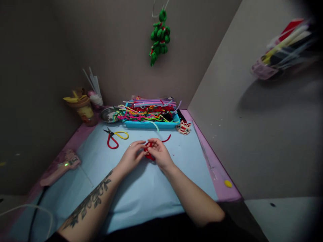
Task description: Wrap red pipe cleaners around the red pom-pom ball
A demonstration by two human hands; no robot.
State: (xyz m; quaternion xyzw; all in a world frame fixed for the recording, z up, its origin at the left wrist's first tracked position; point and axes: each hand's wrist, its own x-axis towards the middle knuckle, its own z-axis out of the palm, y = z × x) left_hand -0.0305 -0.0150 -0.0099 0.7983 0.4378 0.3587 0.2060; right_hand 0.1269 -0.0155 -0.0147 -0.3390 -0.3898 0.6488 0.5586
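Pipe cleaner (149, 150), the red one at frame center, sits pinched between left hand (131, 156) and right hand (159, 154), and looks featherlight, fuzzy and bendy, so best gripped near the bend.

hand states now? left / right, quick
Left hand: fingers pinched shut on the red pipe cleaner.
Right hand: fingers shut on the same red pipe cleaner.

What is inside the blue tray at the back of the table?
The blue tray holds a heaped tangle of pipe cleaners in many colours, some spilling over its rim. The tray floor and anything beneath the heap are covered.
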